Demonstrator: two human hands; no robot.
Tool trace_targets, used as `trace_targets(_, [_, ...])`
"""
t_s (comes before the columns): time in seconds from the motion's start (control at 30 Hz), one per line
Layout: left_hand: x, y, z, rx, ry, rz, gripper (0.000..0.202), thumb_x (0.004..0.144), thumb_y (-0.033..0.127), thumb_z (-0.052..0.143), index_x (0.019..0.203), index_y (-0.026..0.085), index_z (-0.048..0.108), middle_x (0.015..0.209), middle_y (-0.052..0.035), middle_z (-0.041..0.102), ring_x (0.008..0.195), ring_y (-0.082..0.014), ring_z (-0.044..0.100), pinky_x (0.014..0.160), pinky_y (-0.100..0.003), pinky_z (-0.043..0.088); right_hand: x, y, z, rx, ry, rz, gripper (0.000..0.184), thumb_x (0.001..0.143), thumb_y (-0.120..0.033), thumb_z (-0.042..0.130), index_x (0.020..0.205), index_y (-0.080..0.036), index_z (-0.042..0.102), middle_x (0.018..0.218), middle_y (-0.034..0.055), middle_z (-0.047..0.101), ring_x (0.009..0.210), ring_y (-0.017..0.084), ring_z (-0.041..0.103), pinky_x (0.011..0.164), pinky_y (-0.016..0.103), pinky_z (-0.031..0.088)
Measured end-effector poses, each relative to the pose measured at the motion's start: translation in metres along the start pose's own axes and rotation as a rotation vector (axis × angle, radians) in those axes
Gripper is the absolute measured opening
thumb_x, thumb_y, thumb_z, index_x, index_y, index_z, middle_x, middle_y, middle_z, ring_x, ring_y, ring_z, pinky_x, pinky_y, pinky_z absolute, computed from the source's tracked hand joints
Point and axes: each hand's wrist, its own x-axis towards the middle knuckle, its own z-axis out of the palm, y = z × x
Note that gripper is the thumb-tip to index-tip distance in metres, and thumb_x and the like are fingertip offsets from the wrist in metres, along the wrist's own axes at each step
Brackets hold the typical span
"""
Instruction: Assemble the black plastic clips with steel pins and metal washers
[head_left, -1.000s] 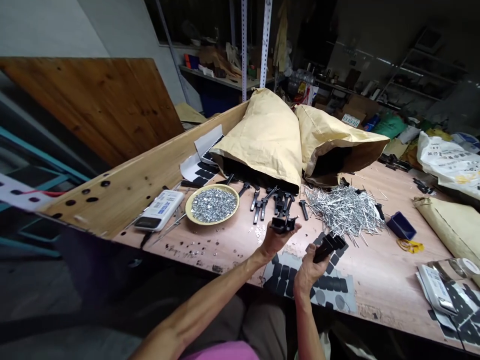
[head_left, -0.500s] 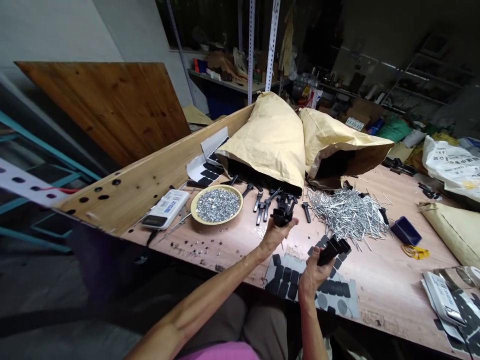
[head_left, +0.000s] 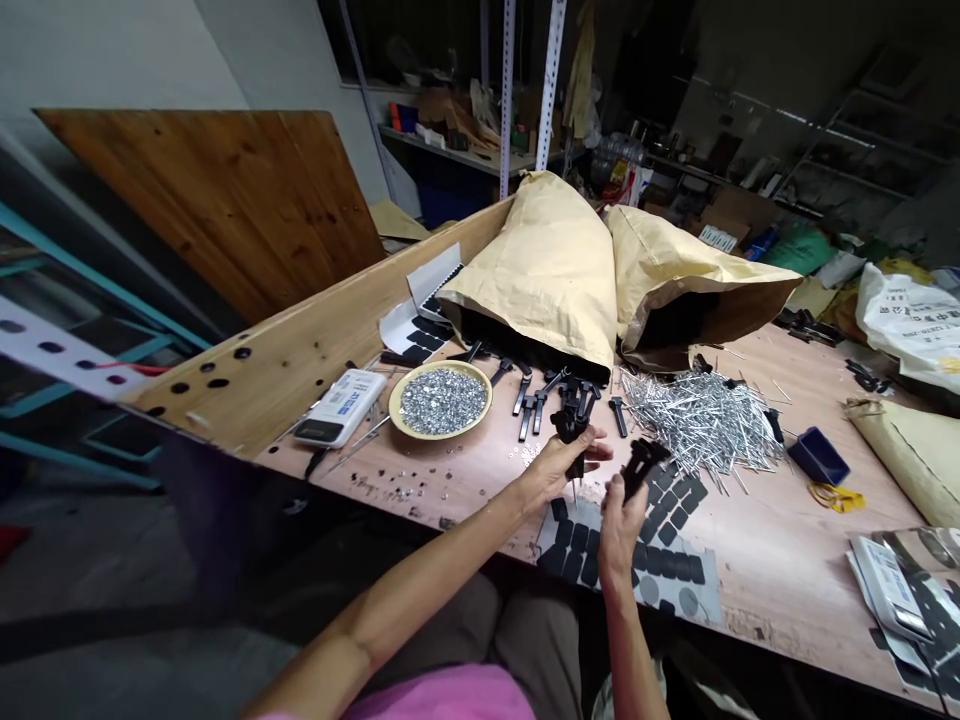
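Note:
My left hand [head_left: 551,472] is closed around a black plastic part [head_left: 571,428], with its fingers reaching to the right; a thin metal tip shows below it. To its right, my right hand [head_left: 621,528] grips a black plastic bracket [head_left: 643,462], tilted up and away from me. The two pieces are apart. Just beyond my left hand lie several small black T-shaped plastic parts [head_left: 538,408]. Under and beside my right hand is a grey backing sheet [head_left: 712,585] bearing black adhesive pads [head_left: 577,538]. A heap of long metal pins [head_left: 705,420] lies farther right.
A yellow bowl [head_left: 395,412] of small metal pieces stands left, beside a white scale [head_left: 341,408]. Large paper sacks [head_left: 551,265] lie open at the back. On the right are a blue tray [head_left: 819,456], yellow bands [head_left: 836,497] and a second white device [head_left: 890,590].
My hands have come closer together, and the bracket in my right hand has shifted left and turned more upright. The fingers of my left hand now extend farther right. The view has shifted slightly.

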Motion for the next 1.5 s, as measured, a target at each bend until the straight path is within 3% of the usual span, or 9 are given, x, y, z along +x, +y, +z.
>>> trace_targets(0.3, [0.006,-0.018,-0.006,0.163,0.067,-0.107,0.044,0.051,0.050,0.080,0.065,0.013,0.060,0.046,0.0027,0.053,0.041,-0.0108,0.051,0.039,-0.023,0.038,0.007,-0.016,0.013,0.026,-0.337,0.210,0.044,0.081,-0.057,0.041,0.097,-0.017,0.051,0.061,-0.0012,0.056,0.045,0.015,0.052,0.043,0.029,0.043])
trace_targets(0.53, [-0.014,-0.007,-0.001,0.399,-0.010,0.186,0.031,0.059,0.043,0.076,0.064,0.015,0.063,0.051,0.0025,0.057,0.049,-0.0106,0.053,0.048,-0.022,0.042,0.010,-0.019,0.007,0.128,-0.338,0.022,0.053,0.083,-0.055,0.041,0.118,-0.016,0.050,0.107,0.0100,0.062,0.097,0.021,0.059,0.079,0.032,0.049])
trace_targets(0.67, [-0.011,-0.005,-0.003,0.461,-0.027,0.060,0.024,0.059,0.034,0.078,0.062,0.014,0.065,0.043,0.0043,0.052,0.041,-0.0095,0.048,0.043,-0.021,0.038,-0.002,-0.017,0.017,0.045,-0.280,-0.003,0.052,0.085,-0.051,0.038,0.120,-0.014,0.049,0.107,0.0119,0.061,0.103,0.022,0.056,0.085,0.035,0.047])
trace_targets(0.8, [0.000,-0.006,-0.015,0.257,0.042,-0.030,0.022,0.052,0.019,0.082,0.067,0.011,0.069,0.057,-0.0007,0.065,0.054,-0.0114,0.058,0.051,-0.019,0.045,-0.009,-0.014,0.020,-0.162,-0.363,-0.059,0.042,0.086,-0.044,0.040,0.112,-0.013,0.054,0.095,0.0121,0.062,0.085,0.022,0.060,0.076,0.036,0.049])
trace_targets(0.93, [0.010,-0.001,-0.027,-0.061,0.180,-0.138,0.014,0.063,0.020,0.077,0.066,0.009,0.069,0.063,-0.0049,0.068,0.058,-0.0123,0.061,0.057,-0.021,0.050,0.016,-0.012,0.013,-0.204,-0.609,-0.201,0.033,0.086,-0.041,0.045,0.107,-0.019,0.058,0.094,0.0077,0.063,0.086,0.021,0.060,0.076,0.034,0.048])
trace_targets(1.0, [0.015,0.003,-0.031,-0.148,0.187,-0.203,0.009,0.070,0.017,0.072,0.067,0.009,0.069,0.065,-0.0059,0.068,0.059,-0.0131,0.062,0.057,-0.024,0.051,0.043,-0.008,0.010,-0.293,-0.545,-0.137,0.031,0.088,-0.039,0.039,0.096,-0.018,0.061,0.087,0.0068,0.063,0.080,0.020,0.061,0.070,0.032,0.048])
trace_targets(1.13, [0.021,0.008,-0.035,-0.256,0.160,-0.271,0.008,0.075,0.007,0.064,0.076,0.012,0.069,0.079,-0.0068,0.070,0.072,-0.0162,0.066,0.068,-0.030,0.054,0.101,0.004,0.013,-0.609,-0.173,-0.048,0.013,0.083,-0.022,0.048,0.085,-0.015,0.059,0.089,0.0105,0.061,0.082,0.022,0.059,0.070,0.032,0.044])
trace_targets(1.23, [0.025,0.009,-0.036,-0.285,0.132,-0.306,0.009,0.074,0.008,0.065,0.081,0.012,0.069,0.081,-0.0069,0.070,0.079,-0.0188,0.066,0.076,-0.037,0.054,0.122,0.010,0.016,-0.629,-0.144,-0.037,0.010,0.078,-0.012,0.049,0.082,-0.014,0.059,0.087,0.0119,0.062,0.081,0.022,0.059,0.070,0.032,0.042])
trace_targets(1.5, [0.040,-0.009,-0.027,-0.307,0.261,-0.070,0.016,0.058,0.014,0.080,0.068,0.009,0.069,0.069,-0.0046,0.070,0.069,-0.0147,0.065,0.074,-0.028,0.053,0.059,0.000,0.021,-0.261,-0.227,-0.185,0.024,0.083,-0.034,0.051,0.093,-0.015,0.062,0.081,0.0060,0.066,0.068,0.017,0.061,0.062,0.029,0.050])
